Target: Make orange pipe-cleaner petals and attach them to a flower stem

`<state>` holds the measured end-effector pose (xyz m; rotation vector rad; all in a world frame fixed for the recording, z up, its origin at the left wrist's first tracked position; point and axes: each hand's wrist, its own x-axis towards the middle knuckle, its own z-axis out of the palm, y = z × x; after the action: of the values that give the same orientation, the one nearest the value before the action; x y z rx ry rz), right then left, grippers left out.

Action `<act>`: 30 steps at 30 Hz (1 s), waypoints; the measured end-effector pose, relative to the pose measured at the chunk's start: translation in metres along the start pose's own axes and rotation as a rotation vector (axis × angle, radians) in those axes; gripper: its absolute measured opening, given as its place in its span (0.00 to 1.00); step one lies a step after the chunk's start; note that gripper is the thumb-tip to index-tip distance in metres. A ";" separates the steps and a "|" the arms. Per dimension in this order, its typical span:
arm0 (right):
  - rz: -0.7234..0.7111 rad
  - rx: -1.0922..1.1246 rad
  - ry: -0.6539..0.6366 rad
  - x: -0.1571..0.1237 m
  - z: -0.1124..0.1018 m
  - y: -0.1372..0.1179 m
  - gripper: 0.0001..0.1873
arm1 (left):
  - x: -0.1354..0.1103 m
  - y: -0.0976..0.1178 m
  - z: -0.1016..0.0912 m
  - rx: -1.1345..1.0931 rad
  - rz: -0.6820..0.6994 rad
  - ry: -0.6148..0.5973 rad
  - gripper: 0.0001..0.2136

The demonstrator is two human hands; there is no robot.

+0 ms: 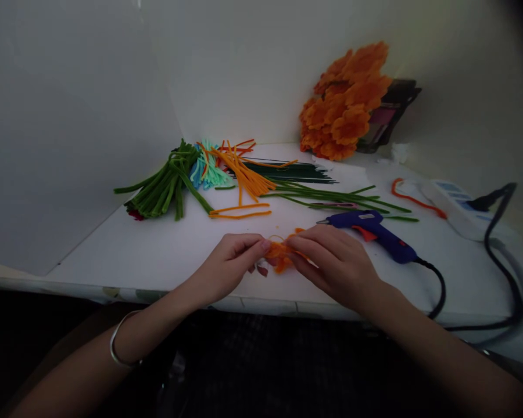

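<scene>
Near the table's front edge, both hands pinch an orange pipe-cleaner flower (280,253), partly hidden by the fingers. My left hand (239,258) grips its left side between thumb and fingers. On the other side, my right hand (337,258) is closed on the flower's right part, its fingertips close to the left thumb. A thin loop of wire or stem shows just above the piece. Right behind my right hand lies a blue hot glue gun (375,229) with a red trigger, its nozzle pointing left.
Green pipe cleaners (165,183), light-blue ones (209,165) and orange ones (246,174) lie at the back left. Dark green stems (296,172) rest behind. Finished orange flowers (344,104) stand at the back right. A white power strip (457,209) and black cable (501,249) occupy the right.
</scene>
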<state>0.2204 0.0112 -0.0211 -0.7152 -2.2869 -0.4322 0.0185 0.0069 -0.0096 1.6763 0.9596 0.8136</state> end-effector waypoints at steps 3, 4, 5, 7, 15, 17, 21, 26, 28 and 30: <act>-0.075 -0.053 -0.016 -0.001 0.000 0.002 0.07 | -0.001 0.001 0.001 0.003 0.001 -0.004 0.13; -0.067 -0.035 -0.010 -0.001 0.001 0.001 0.07 | -0.001 0.001 0.002 0.001 0.009 -0.003 0.13; -0.035 0.006 -0.001 -0.001 0.001 0.000 0.06 | -0.001 0.002 0.002 -0.001 0.021 0.002 0.13; 0.099 0.170 0.010 0.000 0.001 -0.004 0.06 | -0.001 0.002 0.004 -0.001 0.056 0.014 0.13; 0.966 1.289 -0.175 0.008 0.005 -0.014 0.13 | -0.002 -0.011 0.007 0.271 0.366 0.135 0.10; 1.093 1.552 -0.219 0.008 0.009 -0.013 0.13 | -0.003 -0.013 0.008 0.374 0.459 0.170 0.09; 1.057 1.503 -0.211 0.008 0.007 -0.011 0.14 | -0.002 -0.013 0.004 0.486 0.504 0.178 0.11; 0.647 0.645 -0.163 0.009 -0.005 -0.002 0.09 | 0.011 -0.013 -0.025 0.576 0.314 0.186 0.14; 0.539 0.415 -0.160 0.007 -0.005 0.003 0.08 | 0.017 -0.019 -0.041 0.847 0.255 0.236 0.12; 0.497 0.273 -0.184 0.004 -0.003 0.009 0.09 | 0.021 -0.026 -0.053 1.134 0.156 0.298 0.13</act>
<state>0.2251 0.0181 -0.0156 -1.1721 -2.1684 0.1815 -0.0230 0.0528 -0.0187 2.6502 1.6993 0.6470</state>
